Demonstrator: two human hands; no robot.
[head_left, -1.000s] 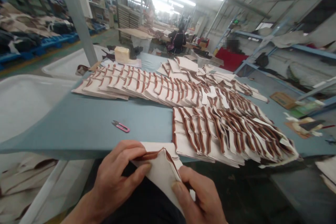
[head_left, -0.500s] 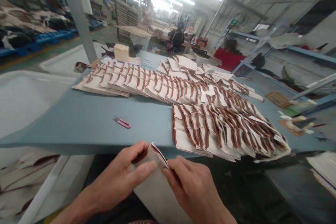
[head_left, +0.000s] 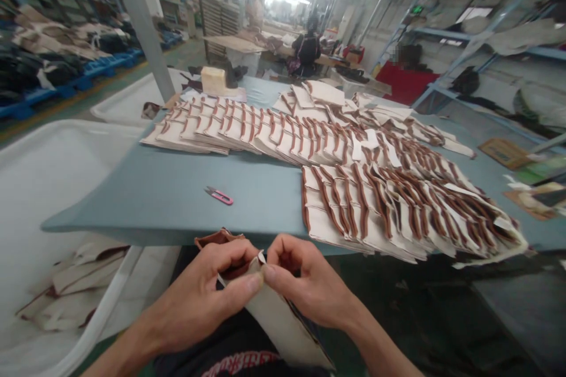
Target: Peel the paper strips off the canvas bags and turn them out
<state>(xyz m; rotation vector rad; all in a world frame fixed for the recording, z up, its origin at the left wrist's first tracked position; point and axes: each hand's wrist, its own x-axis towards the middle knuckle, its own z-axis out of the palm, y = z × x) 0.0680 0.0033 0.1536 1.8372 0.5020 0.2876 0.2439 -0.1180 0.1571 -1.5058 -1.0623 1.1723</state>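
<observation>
A cream fabric piece with brown lining or trim (head_left: 278, 318) hangs between my two hands, over my lap and just off the table's front edge. My left hand (head_left: 221, 280) grips its upper part, thumb in front and fingers curled behind. My right hand (head_left: 305, 277) pinches the top corner close to the left thumb, so the fingertips of both hands nearly meet. Past them on the table lie pink-handled thread snips (head_left: 220, 195), which neither hand touches. To the right is a row of overlapping cream pieces with brown edges (head_left: 354, 212).
Behind runs a longer row of similar pieces (head_left: 247, 126) on the blue-grey table (head_left: 145, 200). A looser pile (head_left: 318, 97) lies farther back. White bins (head_left: 39, 171) stand at the left, one with fabric pieces inside. A person (head_left: 307, 50) sits in the background.
My right hand has moved up and left along the piece's edge to its top corner, beside my left thumb. The piece has turned, showing more brown behind. The camera view has shifted slightly.
</observation>
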